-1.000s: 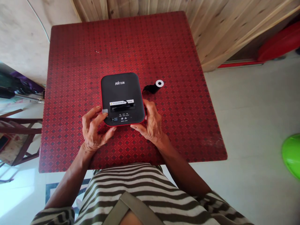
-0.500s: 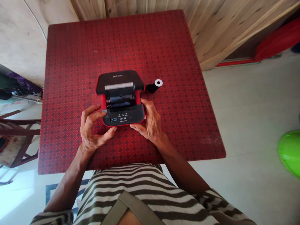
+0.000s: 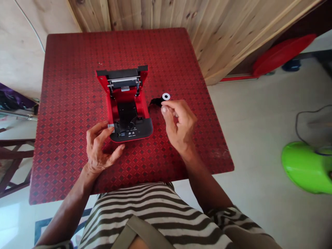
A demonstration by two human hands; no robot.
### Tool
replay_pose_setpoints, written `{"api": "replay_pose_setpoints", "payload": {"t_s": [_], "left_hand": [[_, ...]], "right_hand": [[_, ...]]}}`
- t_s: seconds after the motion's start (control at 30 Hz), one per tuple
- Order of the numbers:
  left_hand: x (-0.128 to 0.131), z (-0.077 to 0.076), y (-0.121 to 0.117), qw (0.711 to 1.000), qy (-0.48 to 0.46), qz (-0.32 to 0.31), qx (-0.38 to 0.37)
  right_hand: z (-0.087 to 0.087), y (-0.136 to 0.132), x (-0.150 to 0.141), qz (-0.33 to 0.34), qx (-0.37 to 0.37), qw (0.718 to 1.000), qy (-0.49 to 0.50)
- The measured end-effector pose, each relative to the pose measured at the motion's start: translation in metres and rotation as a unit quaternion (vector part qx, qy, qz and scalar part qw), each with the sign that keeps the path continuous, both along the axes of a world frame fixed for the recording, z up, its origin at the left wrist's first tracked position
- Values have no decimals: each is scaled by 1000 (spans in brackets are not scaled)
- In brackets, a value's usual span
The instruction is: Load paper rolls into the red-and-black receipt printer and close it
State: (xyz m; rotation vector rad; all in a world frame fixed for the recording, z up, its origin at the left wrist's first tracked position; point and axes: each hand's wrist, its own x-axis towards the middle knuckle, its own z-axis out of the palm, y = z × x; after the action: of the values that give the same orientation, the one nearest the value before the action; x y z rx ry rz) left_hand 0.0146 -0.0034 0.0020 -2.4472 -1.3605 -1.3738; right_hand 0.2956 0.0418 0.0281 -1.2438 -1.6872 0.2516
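Note:
A red and black printer (image 3: 131, 133) sits on the table with its lid (image 3: 121, 81) raised, so the red inside and a black insert show. Along its left edge my left hand (image 3: 100, 148) rests its fingertips by a grey tab (image 3: 111, 128). The left thumb is spread away, below the front edge. My right hand (image 3: 181, 126) is off the printer, over the table to its right. Its thumb and index finger are bent with a small gap between the tips. Just beyond those tips lies a small black roll with a white ring end (image 3: 166, 97).
The red patterned table (image 3: 70, 86) stands against wooden boards (image 3: 155, 14). A dark wooden chair (image 3: 15, 155) is at the left. On the floor at the right are a green plastic object (image 3: 303, 166) and a cable (image 3: 298, 121).
The printer's lid has swung up from partly raised to fully open. My right hand has left the printer's right side and moved right, to the roll. My left hand stays at the left edge.

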Motion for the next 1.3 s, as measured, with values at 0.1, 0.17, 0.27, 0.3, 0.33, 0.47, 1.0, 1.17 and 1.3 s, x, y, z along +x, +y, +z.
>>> {"api": "replay_pose_setpoints", "payload": {"t_s": [0.1, 0.17, 0.27, 0.3, 0.33, 0.47, 1.0, 1.17, 1.3], "left_hand": [[2, 1, -1, 1000, 10, 5, -7], [2, 1, -2, 1000, 13, 3, -14], [1, -1, -4, 1000, 8, -5, -19], [0, -1, -4, 1000, 5, -8, -20], [0, -2, -5, 1000, 3, -10, -20], [0, -2, -6, 1000, 3, -11, -29], [-1, -5, -6, 1000, 7, -8, -28], [-3, -3, -5, 1000, 13, -5, -22], [-3, -3, -4, 1000, 6, -5, -22]], "right_hand": [[27, 18, -6, 76, 27, 994, -76], [42, 30, -23, 153, 16, 975, -162], [60, 45, -57, 213, -64, 917, -332], [64, 49, -69, 211, -100, 895, -381], [68, 52, -79, 204, -135, 874, -420], [75, 64, -101, 185, -216, 817, -502], [96, 5, -39, 125, -66, 971, -192], [76, -47, 18, 113, -214, 970, -4], [23, -74, 24, 68, -273, 958, 63]]}}
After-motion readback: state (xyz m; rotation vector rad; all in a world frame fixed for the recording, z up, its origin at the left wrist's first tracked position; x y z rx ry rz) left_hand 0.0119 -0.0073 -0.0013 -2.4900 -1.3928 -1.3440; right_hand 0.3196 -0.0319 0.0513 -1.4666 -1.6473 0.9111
